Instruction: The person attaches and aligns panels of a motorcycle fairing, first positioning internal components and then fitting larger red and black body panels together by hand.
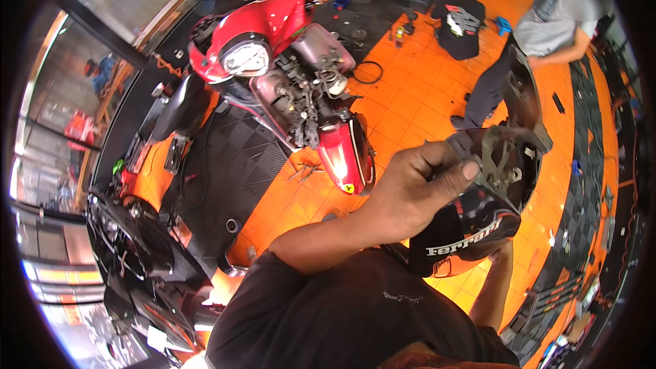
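In front of my chest is a glossy black scooter body panel (pixel 478 215) with white lettering on its side. Its hollow inner face and a metal-looking bracket (pixel 497 172) show toward the upper right. My right hand (pixel 504 251) grips the panel's lower edge from beneath, most of its fingers hidden behind it. My left hand (pixel 425 188) is closed at the panel's near upper edge, thumb pressed against the curled fingers. Whatever lies in that pinch is too small or covered to make out.
A red scooter (pixel 266 48), its front stripped to the bare frame, stands ahead left on black mats. Tools (pixel 306 169) lie on the orange floor. One person (pixel 459 24) crouches and another (pixel 560 14) stands at far right. A black motorcycle (pixel 140 232) is parked at left.
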`<action>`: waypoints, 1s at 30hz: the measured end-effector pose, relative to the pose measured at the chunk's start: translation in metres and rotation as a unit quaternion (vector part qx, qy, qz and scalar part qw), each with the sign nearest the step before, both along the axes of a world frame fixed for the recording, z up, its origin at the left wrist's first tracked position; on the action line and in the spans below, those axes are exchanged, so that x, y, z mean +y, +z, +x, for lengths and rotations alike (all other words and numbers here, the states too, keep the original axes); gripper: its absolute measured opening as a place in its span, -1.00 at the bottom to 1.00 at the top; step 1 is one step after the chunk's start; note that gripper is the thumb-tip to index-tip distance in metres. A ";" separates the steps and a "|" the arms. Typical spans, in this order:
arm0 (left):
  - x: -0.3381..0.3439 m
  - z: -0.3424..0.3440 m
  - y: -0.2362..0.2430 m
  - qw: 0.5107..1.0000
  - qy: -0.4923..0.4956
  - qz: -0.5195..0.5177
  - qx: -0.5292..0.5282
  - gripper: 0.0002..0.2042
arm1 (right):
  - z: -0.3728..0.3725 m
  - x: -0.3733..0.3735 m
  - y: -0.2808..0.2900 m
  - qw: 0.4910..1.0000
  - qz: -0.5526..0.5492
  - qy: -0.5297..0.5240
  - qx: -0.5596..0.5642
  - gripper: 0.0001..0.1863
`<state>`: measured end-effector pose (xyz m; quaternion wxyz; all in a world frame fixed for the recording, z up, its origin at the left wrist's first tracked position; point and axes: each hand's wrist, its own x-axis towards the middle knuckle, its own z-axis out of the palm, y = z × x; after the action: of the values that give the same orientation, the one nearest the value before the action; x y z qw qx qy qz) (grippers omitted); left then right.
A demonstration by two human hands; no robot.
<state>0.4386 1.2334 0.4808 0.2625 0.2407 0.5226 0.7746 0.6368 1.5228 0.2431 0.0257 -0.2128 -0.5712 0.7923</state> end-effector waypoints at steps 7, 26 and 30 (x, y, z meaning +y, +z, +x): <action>-0.074 -0.059 -0.031 0.937 0.278 -0.188 0.091 -0.62 | -0.099 -0.063 -0.133 0.978 -0.163 -0.110 -0.067 -0.67; -0.188 -0.271 -0.221 0.966 0.225 -0.117 -0.046 -0.74 | -0.206 -0.145 -0.192 0.921 -0.144 0.054 -0.357 -0.52; -0.203 -0.288 -0.229 0.969 0.220 -0.107 -0.046 -0.75 | -0.234 -0.137 -0.097 0.903 -0.018 0.225 -0.365 -0.74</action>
<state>0.1506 1.0309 0.2523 0.1340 0.0546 0.6302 0.7628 0.4027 1.3862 0.1457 -0.3670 -0.3532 -0.5592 0.6541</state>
